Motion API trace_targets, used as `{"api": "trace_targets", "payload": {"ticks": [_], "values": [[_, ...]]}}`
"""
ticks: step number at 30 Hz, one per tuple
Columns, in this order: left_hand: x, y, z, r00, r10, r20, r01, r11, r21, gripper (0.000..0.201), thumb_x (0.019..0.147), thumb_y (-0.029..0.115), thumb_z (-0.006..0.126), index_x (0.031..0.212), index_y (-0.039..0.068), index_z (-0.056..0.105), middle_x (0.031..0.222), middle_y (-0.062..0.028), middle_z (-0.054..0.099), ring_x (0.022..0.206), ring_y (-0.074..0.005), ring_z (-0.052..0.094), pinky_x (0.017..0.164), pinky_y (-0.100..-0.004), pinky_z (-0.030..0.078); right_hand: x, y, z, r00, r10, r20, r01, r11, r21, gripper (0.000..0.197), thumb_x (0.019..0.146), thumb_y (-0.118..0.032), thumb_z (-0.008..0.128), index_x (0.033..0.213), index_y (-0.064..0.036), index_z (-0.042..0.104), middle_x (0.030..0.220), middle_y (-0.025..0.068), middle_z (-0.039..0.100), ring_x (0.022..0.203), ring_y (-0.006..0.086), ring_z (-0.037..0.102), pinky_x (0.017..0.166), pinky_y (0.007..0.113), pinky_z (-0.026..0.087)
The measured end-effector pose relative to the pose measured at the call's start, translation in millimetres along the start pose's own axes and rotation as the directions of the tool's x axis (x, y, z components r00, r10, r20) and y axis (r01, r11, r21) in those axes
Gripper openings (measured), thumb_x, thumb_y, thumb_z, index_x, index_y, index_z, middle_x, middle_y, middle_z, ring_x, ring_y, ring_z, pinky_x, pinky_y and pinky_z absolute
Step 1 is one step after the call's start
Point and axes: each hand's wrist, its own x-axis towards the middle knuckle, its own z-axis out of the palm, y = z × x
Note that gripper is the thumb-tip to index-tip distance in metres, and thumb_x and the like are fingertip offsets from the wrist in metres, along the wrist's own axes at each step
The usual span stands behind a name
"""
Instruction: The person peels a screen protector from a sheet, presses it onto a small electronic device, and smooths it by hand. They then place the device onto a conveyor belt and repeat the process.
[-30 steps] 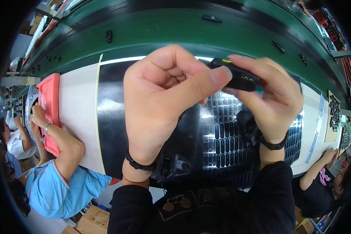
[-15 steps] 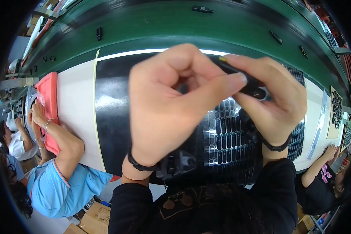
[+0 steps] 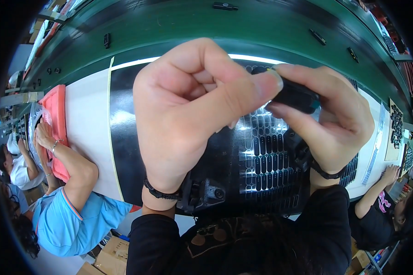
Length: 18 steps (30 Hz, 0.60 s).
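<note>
A small black oblong device (image 3: pixel 297 96) is held above the work surface, gripped at its right end between the thumb and fingers of my right hand (image 3: pixel 339 110). My left hand (image 3: pixel 181 107) is closed, its thumb pressed over the device's left end. Whatever lies under that thumb is hidden. A small yellow spot shows at the device's upper edge. Below the hands lies a clear sheet with rows of dark oblong stickers (image 3: pixel 267 145), partly covered by my right hand. It rests on a black mat (image 3: pixel 131 160).
Beyond the mat runs a green conveyor belt (image 3: pixel 170 27) carrying scattered black devices (image 3: pixel 226 6). A black clamp-like piece (image 3: pixel 211 192) sits by my left wrist. At left, a person in light blue works over a pink foam tray (image 3: pixel 59 105). Another person's hands (image 3: pixel 390 175) are at right.
The device has turned to show more of its broad face. My left hand has moved slightly left and up, my right slightly right. Devices on the belt have shifted left.
</note>
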Motion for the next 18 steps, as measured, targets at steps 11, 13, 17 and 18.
{"api": "trace_targets", "payload": {"ticks": [11, 13, 17, 18], "values": [[0.7, -2.1, 0.0, 0.999, 0.047, -0.006, -0.045, 0.990, 0.136, 0.015, 0.071, -0.003, 0.059, 0.065, 0.003, 0.047, 0.057, -0.0002, 0.047, 0.047, -0.0035, 0.036, 0.044, -0.0160, 0.024, -0.2, -2.1, 0.4, 0.998, 0.052, -0.019, -0.052, 0.998, 0.033, 0.037, 0.054, 0.008, 0.069, 0.090, 0.0062, 0.059, 0.074, 0.0101, 0.059, 0.069, 0.0152, 0.057, 0.061, 0.021, 0.044], [1.2, -2.2, -0.1, 0.998, 0.057, 0.003, -0.057, 0.989, 0.135, 0.014, 0.071, -0.004, 0.060, 0.065, 0.003, 0.048, 0.057, -0.0001, 0.047, 0.048, -0.0033, 0.036, 0.044, -0.0156, 0.024, -0.1, -2.3, -0.4, 0.998, 0.056, -0.017, -0.055, 0.998, 0.033, 0.037, 0.054, 0.008, 0.069, 0.090, 0.0062, 0.060, 0.073, 0.0099, 0.059, 0.069, 0.0150, 0.057, 0.061, 0.021, 0.044], [1.2, -0.6, 1.3, 0.998, 0.058, -0.012, -0.056, 0.986, 0.158, 0.013, 0.070, -0.004, 0.061, 0.066, 0.002, 0.050, 0.058, 0.0000, 0.048, 0.048, -0.0032, 0.037, 0.045, -0.0150, 0.025, 0.2, -3.6, -1.7, 1.000, 0.019, -0.003, -0.020, 0.998, -0.064, 0.036, 0.054, 0.007, 0.069, 0.089, 0.0062, 0.060, 0.074, 0.0103, 0.059, 0.068, 0.0148, 0.057, 0.059, 0.021, 0.043], [1.1, -0.3, 2.1, 0.998, 0.057, -0.019, -0.053, 0.984, 0.170, 0.013, 0.070, -0.004, 0.061, 0.066, 0.002, 0.050, 0.058, 0.0001, 0.048, 0.048, -0.0033, 0.037, 0.045, -0.0149, 0.025, 0.5, -3.7, -2.2, 1.000, 0.021, -0.004, -0.021, 0.998, -0.064, 0.036, 0.054, 0.007, 0.069, 0.089, 0.0062, 0.060, 0.074, 0.0103, 0.059, 0.068, 0.0148, 0.057, 0.059, 0.021, 0.043]]}}
